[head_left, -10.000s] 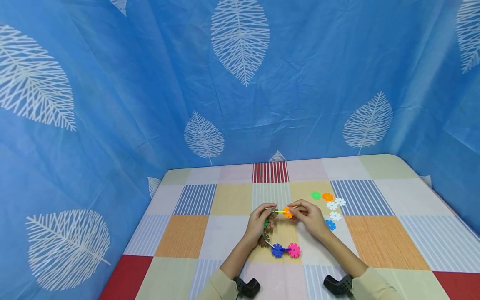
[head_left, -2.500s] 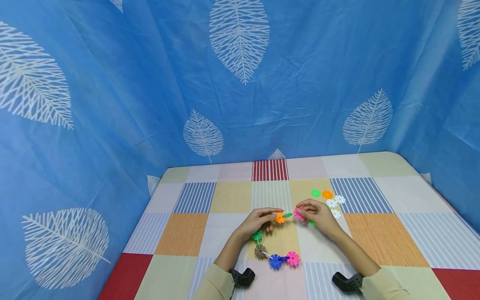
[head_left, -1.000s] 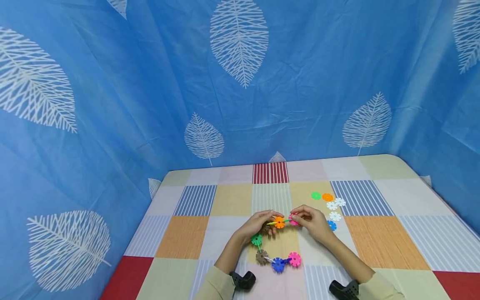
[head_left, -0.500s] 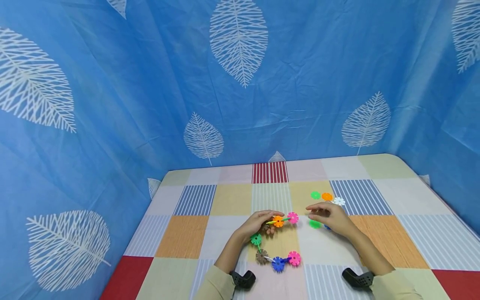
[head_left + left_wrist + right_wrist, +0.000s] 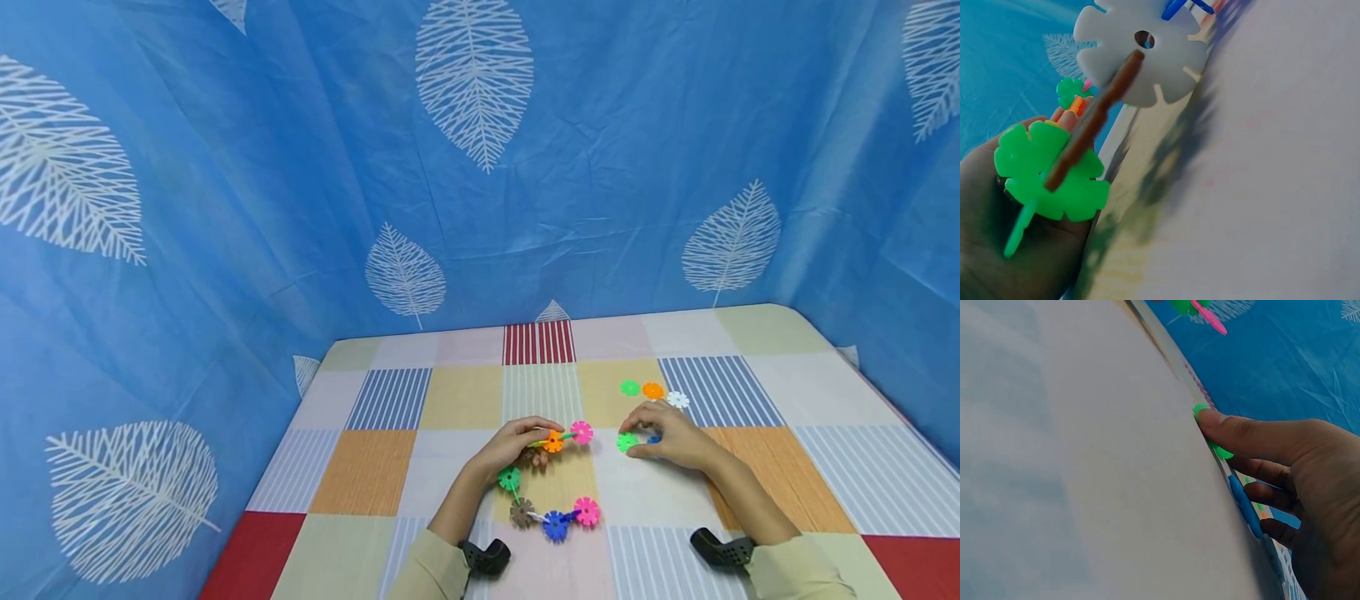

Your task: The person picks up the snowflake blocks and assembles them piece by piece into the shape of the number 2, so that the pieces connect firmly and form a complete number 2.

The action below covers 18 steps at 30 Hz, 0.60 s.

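Observation:
My left hand (image 5: pixel 517 443) holds a curved chain of notched plastic snowflake discs near an orange disc (image 5: pixel 553 442). A pink disc (image 5: pixel 581 432) forms the chain's far end. Its near part runs through a green disc (image 5: pixel 509 478), a brown disc (image 5: pixel 522 513) and a blue disc (image 5: pixel 555 526) to another pink disc (image 5: pixel 587 512). In the left wrist view a green disc (image 5: pixel 1029 159) lies against the palm, with a white disc (image 5: pixel 1175 53) beyond. My right hand (image 5: pixel 675 435) pinches a loose light-green disc (image 5: pixel 626 442) between thumb and fingers at the tabletop.
A loose blue disc (image 5: pixel 654 439) lies beneath my right fingers. Beyond that hand are loose green (image 5: pixel 630 388), orange (image 5: pixel 653 391) and white (image 5: pixel 678 400) discs. A patchwork cloth (image 5: pixel 465 392) covers the table, and blue leaf-print curtains (image 5: pixel 480 250) surround it.
The chain has gained a green and a pink disc beyond the orange one. My right hand has released the pink disc, moved right and pinched the light-green disc. My left hand keeps its hold.

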{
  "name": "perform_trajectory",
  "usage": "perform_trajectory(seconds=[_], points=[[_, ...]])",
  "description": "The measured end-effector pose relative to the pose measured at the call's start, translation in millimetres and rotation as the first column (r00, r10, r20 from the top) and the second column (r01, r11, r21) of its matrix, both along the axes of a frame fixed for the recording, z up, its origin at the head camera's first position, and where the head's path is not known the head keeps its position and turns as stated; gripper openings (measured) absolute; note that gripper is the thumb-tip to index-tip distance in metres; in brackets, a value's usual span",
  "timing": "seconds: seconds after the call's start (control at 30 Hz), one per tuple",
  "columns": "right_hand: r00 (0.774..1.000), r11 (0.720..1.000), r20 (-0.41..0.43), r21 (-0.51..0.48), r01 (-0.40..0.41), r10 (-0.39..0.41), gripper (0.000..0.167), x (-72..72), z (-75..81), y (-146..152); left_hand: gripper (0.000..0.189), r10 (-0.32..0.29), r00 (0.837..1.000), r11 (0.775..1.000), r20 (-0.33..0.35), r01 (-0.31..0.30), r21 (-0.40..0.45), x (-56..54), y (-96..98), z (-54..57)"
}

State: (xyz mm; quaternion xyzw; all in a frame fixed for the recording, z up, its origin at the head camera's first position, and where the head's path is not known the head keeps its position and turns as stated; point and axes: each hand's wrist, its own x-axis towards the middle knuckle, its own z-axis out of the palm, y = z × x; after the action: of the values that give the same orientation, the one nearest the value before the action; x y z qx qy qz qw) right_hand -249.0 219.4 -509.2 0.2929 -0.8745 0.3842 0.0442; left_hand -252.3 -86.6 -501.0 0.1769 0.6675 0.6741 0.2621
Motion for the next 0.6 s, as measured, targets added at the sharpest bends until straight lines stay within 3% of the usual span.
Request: perform_trajectory(seconds=[0.3, 0.6], points=[[0.994, 0.997, 0.104, -0.073, -0.011, 0.019, 0.026, -0.1, 5.1, -5.9, 0.028, 0.006, 1.0, 1.0, 0.02, -0.007, 0.026, 0.6, -0.3, -0.5], [0.993, 0.992, 0.106, -0.112, 0.065, -0.053, 0.015, 1.1, 5.5, -8.6, 0.027, 0.005, 1.0, 1.0, 0.014, -0.005, 0.026, -0.6, 0.6, -1.5]])
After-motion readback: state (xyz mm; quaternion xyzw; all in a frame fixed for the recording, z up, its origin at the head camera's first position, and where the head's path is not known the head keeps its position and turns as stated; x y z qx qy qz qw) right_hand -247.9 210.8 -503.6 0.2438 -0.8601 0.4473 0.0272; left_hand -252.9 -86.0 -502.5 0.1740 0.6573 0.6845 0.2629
